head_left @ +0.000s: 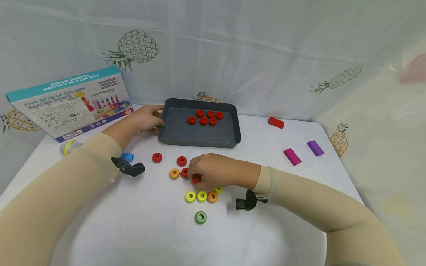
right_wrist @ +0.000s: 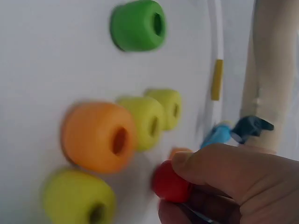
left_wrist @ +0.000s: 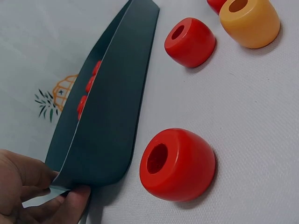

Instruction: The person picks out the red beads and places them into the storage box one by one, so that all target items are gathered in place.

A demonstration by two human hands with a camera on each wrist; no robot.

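Tray wall (left_wrist: 119, 107) bars low passage; free room above it.

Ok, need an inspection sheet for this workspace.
Surface: white tabletop.
Job's things: gray tray holding six red beads; orange beads, yellow beads, green bead and more red ones on the tabletop.
Clutter: printed box, blue piece, red block, magenta block, purple block.
Grippers: left hand grips the tray's edge; right hand pinches a red bead.
Cables: nothing seen.
Surroundings: pineapple-print cloth behind.
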